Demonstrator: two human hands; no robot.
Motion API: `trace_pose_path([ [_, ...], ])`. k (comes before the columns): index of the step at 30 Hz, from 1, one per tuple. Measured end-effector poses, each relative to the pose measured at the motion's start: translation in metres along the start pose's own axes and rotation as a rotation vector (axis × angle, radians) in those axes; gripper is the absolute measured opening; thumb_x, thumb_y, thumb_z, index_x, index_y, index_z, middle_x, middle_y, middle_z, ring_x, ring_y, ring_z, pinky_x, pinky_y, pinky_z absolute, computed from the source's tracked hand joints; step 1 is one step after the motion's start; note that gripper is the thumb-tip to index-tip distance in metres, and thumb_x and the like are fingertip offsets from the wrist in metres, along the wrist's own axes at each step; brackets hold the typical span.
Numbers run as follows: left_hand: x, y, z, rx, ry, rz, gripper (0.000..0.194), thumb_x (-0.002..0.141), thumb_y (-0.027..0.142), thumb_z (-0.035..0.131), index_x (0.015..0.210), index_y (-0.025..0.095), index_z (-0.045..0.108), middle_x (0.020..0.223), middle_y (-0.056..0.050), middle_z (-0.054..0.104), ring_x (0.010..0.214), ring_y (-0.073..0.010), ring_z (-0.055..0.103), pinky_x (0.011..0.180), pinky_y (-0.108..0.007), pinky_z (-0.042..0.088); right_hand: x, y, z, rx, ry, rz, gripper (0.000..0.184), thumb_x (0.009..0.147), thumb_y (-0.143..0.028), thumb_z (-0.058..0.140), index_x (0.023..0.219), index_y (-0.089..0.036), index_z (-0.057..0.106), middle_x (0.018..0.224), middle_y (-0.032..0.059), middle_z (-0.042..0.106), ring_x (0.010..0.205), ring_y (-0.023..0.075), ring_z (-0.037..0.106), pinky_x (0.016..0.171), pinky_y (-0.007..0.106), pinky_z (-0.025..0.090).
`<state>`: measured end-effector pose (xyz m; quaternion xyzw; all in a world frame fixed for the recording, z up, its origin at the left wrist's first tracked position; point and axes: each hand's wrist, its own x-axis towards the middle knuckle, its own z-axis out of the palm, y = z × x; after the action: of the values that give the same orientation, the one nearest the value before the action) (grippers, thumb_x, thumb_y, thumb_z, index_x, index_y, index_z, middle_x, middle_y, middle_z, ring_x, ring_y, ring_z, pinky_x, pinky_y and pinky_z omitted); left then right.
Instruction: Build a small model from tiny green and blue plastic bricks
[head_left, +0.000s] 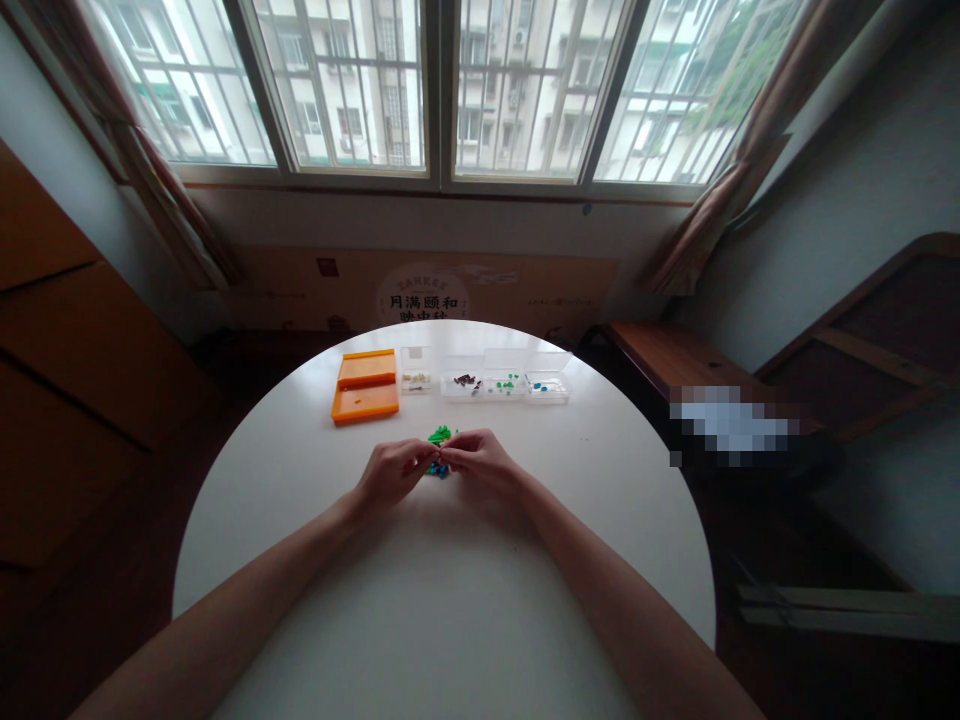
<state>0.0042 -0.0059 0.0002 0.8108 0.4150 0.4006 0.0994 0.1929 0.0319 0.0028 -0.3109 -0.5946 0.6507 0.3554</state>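
Observation:
My left hand (395, 470) and my right hand (480, 458) meet over the table, fingertips pinched together and touching. Whatever sits between them is too small to make out. Just behind and under the fingertips is a cluster of small green and blue plastic pieces (441, 434), partly covered by my fingers. I cannot tell whether these pieces are joined or loose. Beyond the hands stand clear plastic boxes with raised lids: one with pale bits (417, 378), one with dark brown pieces (466, 380), one with green pieces (507, 384) and one with blue pieces (541, 387).
An opened orange plastic case (365, 404) lies left of the clear boxes. The round white table (465, 620) carries all of this. A large printed cardboard box (555, 285) leans under the window, and a wooden bench (660, 350) stands to the right.

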Motion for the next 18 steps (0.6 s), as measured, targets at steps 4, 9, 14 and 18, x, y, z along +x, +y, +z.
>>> trace_pose_path([
  [4,-0.0012,-0.0022,0.001,-0.003,-0.007,-0.005,0.018,0.086,0.027,0.054,0.086,0.015,0.067,0.067,-0.003,0.065,0.05,-0.007,0.051,0.051,-0.016,0.042,0.0007,0.0026,-0.0018,-0.005,-0.021,-0.009,0.04,0.063,-0.044,0.073,0.079,-0.008,0.071,0.057,0.0016,0.058,0.052,0.0076,0.045,0.047,0.021,0.03],
  [9,-0.0008,0.0005,0.0,-0.013,0.025,-0.021,0.019,0.085,0.029,0.055,0.09,0.015,0.067,0.061,-0.001,0.062,0.047,-0.0064,0.049,0.048,-0.015,0.041,0.0015,0.0048,-0.0017,0.001,-0.011,0.001,0.041,0.062,-0.045,0.074,0.079,-0.008,0.071,0.059,0.0026,0.06,0.053,0.0084,0.047,0.048,0.021,0.032],
  [14,-0.0005,0.001,0.001,-0.004,0.033,-0.017,0.018,0.085,0.029,0.055,0.083,0.014,0.066,0.061,-0.001,0.062,0.048,-0.0063,0.049,0.048,-0.015,0.041,0.0018,0.0064,-0.0024,-0.017,-0.029,-0.009,0.039,0.064,-0.044,0.073,0.079,-0.008,0.07,0.061,0.003,0.061,0.053,0.0084,0.048,0.049,0.021,0.033],
  [18,-0.0009,-0.0009,0.0022,-0.003,0.022,-0.012,0.017,0.085,0.028,0.055,0.083,0.014,0.065,0.061,-0.001,0.062,0.048,-0.0063,0.049,0.05,-0.016,0.042,0.0033,0.0096,-0.0045,-0.019,-0.028,-0.003,0.039,0.063,-0.045,0.073,0.079,-0.009,0.07,0.062,0.0029,0.062,0.054,0.0088,0.049,0.05,0.021,0.035],
])
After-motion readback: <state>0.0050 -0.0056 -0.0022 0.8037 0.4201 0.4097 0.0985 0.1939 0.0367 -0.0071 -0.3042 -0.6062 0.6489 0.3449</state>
